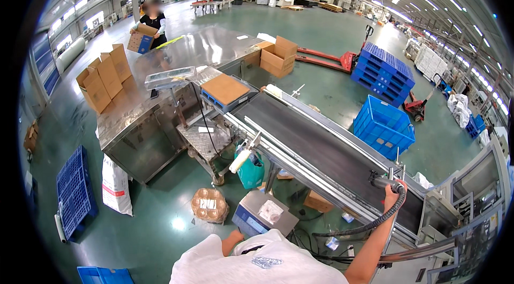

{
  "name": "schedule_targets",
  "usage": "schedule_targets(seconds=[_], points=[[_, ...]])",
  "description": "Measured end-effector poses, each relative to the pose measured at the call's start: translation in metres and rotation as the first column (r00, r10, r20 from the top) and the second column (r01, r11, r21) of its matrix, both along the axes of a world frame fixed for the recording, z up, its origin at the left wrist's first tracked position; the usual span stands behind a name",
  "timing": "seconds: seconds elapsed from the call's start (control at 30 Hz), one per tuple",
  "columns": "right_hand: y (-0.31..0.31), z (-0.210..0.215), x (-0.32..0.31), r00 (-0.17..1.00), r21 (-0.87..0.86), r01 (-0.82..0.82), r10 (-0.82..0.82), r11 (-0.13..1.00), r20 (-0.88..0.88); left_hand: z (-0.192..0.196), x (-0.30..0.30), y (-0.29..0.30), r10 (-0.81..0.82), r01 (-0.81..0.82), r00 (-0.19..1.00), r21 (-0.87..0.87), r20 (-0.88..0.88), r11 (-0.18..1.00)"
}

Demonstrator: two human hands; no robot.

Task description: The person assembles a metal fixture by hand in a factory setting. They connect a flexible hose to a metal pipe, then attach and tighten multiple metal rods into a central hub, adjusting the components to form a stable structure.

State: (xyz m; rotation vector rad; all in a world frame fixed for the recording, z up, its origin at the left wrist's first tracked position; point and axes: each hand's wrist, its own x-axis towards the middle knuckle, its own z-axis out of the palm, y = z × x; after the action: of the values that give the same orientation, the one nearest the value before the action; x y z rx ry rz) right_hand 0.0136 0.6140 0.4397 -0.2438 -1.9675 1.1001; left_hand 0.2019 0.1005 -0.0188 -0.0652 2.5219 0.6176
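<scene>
My right hand [394,192] reaches out over the right end of a dark conveyor belt [321,136]. It is closed around a black cylindrical head [384,181]. A black corrugated hose [377,222] runs from this head, curving down beside my forearm. Close to my body, my left hand [232,239] is low at the near side of a grey box-shaped machine [265,215] with a blue panel. Its fingers are too small and partly hidden to make out. On top of that machine lies a crumpled whitish piece [271,211].
Left of the belt stands a scale [227,89] carrying flat brown cardboard, beside a metal table [195,48] with upright cartons [104,77]. A person [152,24] holds a carton behind it. A blue crate [383,127] and stacked blue pallets [382,75] stand beyond the belt.
</scene>
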Motion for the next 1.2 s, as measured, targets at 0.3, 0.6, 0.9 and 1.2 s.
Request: schedule_targets(seconds=[0.3, 0.6, 0.9, 1.2], points=[[-0.005, 0.006, 0.000, 1.000, -0.022, -0.007, 0.008, 1.000, 0.023, -0.014, 0.028, -0.006, -0.313, 0.312, 0.949, -0.040, -0.022, 0.949], [-0.005, 0.009, 0.005, 0.997, -0.023, 0.032, -0.031, 0.999, 0.069, -0.018, 0.010, -0.005, -0.415, 0.410, 0.908, -0.081, -0.055, 0.909], [-0.001, -0.001, 0.002, 0.998, -0.120, 0.006, 0.001, 0.993, 0.064, -0.019, -0.007, -0.001, -0.072, 0.072, 0.990, 0.003, 0.118, 0.997], [-0.016, 0.017, 0.007, 0.995, -0.174, 0.050, -0.035, 0.984, 0.089, -0.004, -0.019, -0.009, -0.010, 0.007, 0.994, 0.020, 0.110, 1.000]])
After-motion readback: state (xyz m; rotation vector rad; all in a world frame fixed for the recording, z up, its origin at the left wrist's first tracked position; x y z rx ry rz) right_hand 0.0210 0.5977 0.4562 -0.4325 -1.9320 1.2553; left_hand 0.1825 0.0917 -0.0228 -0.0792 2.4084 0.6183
